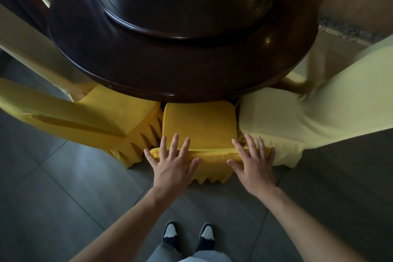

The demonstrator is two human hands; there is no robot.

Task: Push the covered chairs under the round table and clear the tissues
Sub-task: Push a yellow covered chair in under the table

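Observation:
A dark round wooden table (119, 64) with a raised turntable (185, 2) fills the upper view. Right below its near edge stands a chair in a deep yellow cover (200, 123), its seat partly under the tabletop. My left hand (172, 164) and my right hand (253, 164) lie flat on the top of its backrest, fingers spread, not curled around it. A second deep yellow chair (85, 119) sits to the left and a pale yellow chair (308, 112) to the right, both seats tucked under the table. I see no tissues.
Grey floor tiles (63, 198) spread around my feet, with my dark and white shoes (188, 236) below the hands. A stone ledge (344, 27) runs at the right. More pale chair covers (27, 44) stand at the far left.

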